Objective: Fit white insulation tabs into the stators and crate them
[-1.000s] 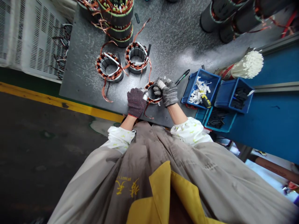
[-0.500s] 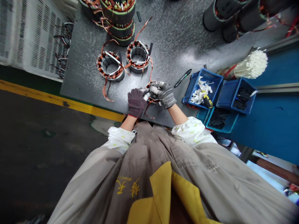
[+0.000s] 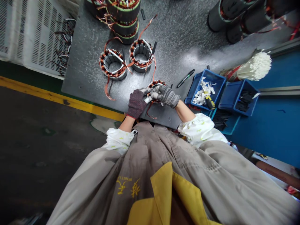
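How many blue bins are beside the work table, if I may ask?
3: a bin of white pieces, a bin of black pieces, and a third bin below them, partly behind the right sleeve.

surface (image 3: 178, 40): matt speckled grey, slightly rough | on surface: metal ring (image 3: 155, 84), dull steel; copper wire (image 3: 107, 90), glossy | above surface: left glove (image 3: 136, 103), rough dark knit cloth; right glove (image 3: 165, 96), rough grey knit cloth | right of surface: blue bin (image 3: 212, 75), smooth plastic | left of surface: white crate (image 3: 39, 37), matt plastic

Gloved left hand (image 3: 136, 103) and right hand (image 3: 165, 96) grasp a copper-wound stator (image 3: 156, 83).
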Motion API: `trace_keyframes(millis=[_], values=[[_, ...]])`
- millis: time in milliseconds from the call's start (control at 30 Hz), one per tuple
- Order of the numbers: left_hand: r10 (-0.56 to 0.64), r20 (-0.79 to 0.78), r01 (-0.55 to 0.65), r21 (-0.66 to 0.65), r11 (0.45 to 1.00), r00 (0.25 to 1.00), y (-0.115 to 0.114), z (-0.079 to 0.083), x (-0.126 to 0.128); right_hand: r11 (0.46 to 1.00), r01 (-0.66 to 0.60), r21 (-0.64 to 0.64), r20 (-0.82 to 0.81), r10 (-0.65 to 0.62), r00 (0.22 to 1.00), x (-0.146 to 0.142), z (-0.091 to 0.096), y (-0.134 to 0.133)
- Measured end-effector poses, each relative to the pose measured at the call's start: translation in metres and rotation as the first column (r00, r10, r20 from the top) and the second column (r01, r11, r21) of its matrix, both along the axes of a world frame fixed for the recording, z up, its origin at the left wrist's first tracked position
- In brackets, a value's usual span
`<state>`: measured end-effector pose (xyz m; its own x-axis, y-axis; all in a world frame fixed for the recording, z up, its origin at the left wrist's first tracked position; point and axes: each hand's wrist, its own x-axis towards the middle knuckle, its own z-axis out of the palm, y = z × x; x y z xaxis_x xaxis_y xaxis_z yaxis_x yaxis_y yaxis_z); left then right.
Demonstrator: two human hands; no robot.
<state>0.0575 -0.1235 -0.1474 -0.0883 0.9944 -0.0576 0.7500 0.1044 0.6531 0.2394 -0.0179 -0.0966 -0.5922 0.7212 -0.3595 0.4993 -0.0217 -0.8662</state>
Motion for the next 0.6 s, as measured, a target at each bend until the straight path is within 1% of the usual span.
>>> trace_keyframes(millis=[67,133,233,300,400,500,600], values=[[-0.037,0.047,0.037,0.006,0.999,0.998,-0.003,0.003,-0.002,0.995,-0.078,0.064,0.13,0.07,0.989,-0.002,0.0,0.002],[-0.062,0.093,0.06,0.022,0.998,0.994,-0.006,0.005,-0.004,0.985,-0.139,0.1,0.24,0.112,0.964,-0.006,0.0,0.003],[-0.068,0.188,0.056,0.069,0.996,0.98,-0.01,0.0,-0.005,0.983,-0.147,0.106,0.327,0.105,0.939,-0.01,-0.002,0.004],[-0.037,0.292,0.015,0.075,0.997,0.956,-0.011,-0.007,-0.005,0.986,-0.132,0.106,0.33,0.09,0.94,-0.011,-0.006,0.006],[0.058,0.431,-0.071,0.014,0.997,0.9,-0.01,-0.02,-0.006,0.985,-0.121,0.119,0.285,0.083,0.955,-0.009,-0.018,0.007],[0.11,0.441,-0.11,-0.027,0.994,0.891,-0.005,-0.025,-0.008,0.987,-0.073,0.145,0.242,0.036,0.97,-0.007,-0.031,0.007],[0.102,0.404,-0.106,-0.013,0.994,0.909,0.0,-0.022,-0.01,0.98,0.031,0.198,0.186,-0.069,0.98,-0.007,-0.038,0.003]])
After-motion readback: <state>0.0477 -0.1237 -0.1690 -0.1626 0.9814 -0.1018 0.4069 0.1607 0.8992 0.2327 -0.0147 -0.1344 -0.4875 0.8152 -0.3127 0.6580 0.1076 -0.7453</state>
